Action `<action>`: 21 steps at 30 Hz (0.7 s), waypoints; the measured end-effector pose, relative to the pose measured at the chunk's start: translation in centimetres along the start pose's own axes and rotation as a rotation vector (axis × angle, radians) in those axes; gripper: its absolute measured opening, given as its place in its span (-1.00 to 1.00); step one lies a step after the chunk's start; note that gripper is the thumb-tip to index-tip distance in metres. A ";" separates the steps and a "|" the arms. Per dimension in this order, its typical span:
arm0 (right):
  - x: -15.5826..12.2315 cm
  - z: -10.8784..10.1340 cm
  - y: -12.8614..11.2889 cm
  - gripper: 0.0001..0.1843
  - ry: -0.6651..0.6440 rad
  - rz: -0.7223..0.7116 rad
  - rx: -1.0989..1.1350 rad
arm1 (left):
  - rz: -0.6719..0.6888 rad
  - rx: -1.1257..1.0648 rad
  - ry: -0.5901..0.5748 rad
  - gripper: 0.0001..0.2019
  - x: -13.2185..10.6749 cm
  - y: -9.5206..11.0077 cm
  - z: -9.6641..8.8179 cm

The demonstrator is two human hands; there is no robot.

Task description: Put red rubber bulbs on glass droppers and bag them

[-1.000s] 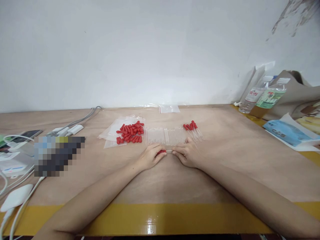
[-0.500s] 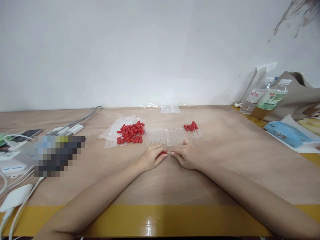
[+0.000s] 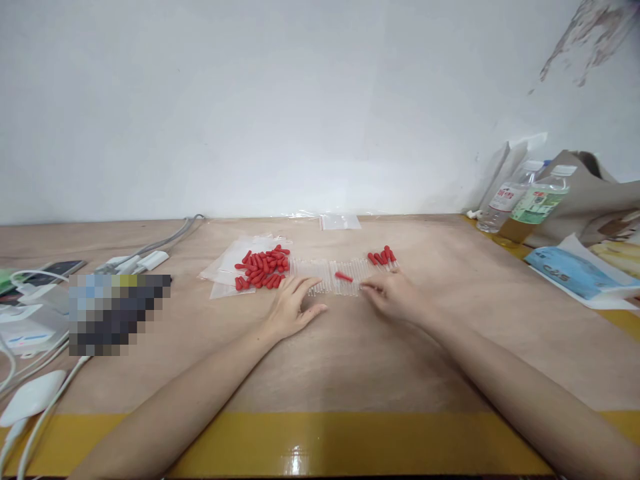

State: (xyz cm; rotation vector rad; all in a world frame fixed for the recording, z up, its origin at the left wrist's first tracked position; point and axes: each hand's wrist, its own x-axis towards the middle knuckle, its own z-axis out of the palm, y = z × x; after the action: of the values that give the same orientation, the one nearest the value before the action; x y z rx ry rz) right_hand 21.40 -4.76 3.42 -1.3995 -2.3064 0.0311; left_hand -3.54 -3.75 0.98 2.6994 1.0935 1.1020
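Beyond the yellow front band (image 3: 320, 440) of the worktop (image 3: 320, 373), the left hand (image 3: 293, 310) is spread, its thumb well apart from its fingers, which reach over the left part of a row of clear tubes (image 3: 326, 270), while the right hand (image 3: 364, 287) pinches the thin end of a red-bulbed dropper (image 3: 344, 276) whose bulb points left above that row. The row lies between a heap of red bulbs (image 3: 265, 265) on plastic bags (image 3: 220, 267) and a small cluster of finished droppers (image 3: 386, 257) (partly hidden by the right hand), with a zip bag (image 3: 343, 222) farther back beside the wall (image 3: 320, 107).
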 end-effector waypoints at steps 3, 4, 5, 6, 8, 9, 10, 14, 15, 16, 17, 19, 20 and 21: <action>1.3 -0.6 2.5 -0.77 0.067 0.400 0.045 | -0.002 -0.021 -0.046 -0.66 -0.2 -0.3 0.0; 1.7 -0.6 3.1 -0.76 0.093 0.489 0.021 | 0.007 -0.035 -0.069 -0.68 -0.2 -0.3 0.0; 2.1 -0.5 3.6 -0.73 0.109 0.557 -0.008 | 0.014 -0.048 -0.086 -0.70 -0.2 -0.3 0.1; 2.5 -0.3 4.0 -0.70 0.117 0.598 -0.042 | 0.017 -0.057 -0.097 -0.72 -0.1 -0.2 0.1; 2.9 0.4 4.4 -0.65 0.117 0.628 -0.099 | 0.012 -0.064 -0.109 -0.73 -0.1 -0.2 0.2; 3.0 0.8 4.5 -0.65 0.112 0.630 -0.118 | 0.007 -0.064 -0.109 -0.74 -0.1 -0.2 0.2; 3.0 1.1 4.6 -0.66 0.106 0.626 -0.134 | 0.004 -0.062 -0.112 -0.74 -0.1 -0.2 0.2; 2.8 1.8 4.9 -0.65 0.073 0.601 -0.174 | 0.006 -0.059 -0.141 -0.75 -0.1 -0.2 0.1; 2.8 1.8 4.9 -0.63 0.064 0.596 -0.177 | 0.006 -0.060 -0.147 -0.76 -0.1 -0.2 0.1; 2.7 1.8 4.9 -0.61 0.060 0.590 -0.174 | 0.005 -0.061 -0.147 -0.76 -0.1 -0.2 0.1; 2.7 1.8 5.0 -0.59 0.058 0.586 -0.167 | 0.003 -0.061 -0.144 -0.77 -0.1 -0.2 0.1; 2.6 1.7 5.1 -0.56 0.046 0.586 -0.140 | 0.006 -0.061 -0.137 -0.78 -0.1 -0.2 0.1; 2.6 1.6 5.1 -0.55 0.040 0.589 -0.126 | 0.011 -0.059 -0.133 -0.79 -0.1 -0.2 0.2; 2.5 1.5 5.1 -0.54 0.034 0.592 -0.119 | 0.015 -0.058 -0.132 -0.79 -0.2 -0.2 0.2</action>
State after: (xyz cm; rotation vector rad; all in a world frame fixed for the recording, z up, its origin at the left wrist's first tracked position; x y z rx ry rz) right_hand 24.15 0.17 1.70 -2.0757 -1.8136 0.0495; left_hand -3.64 -3.64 0.69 2.6954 1.0074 0.9273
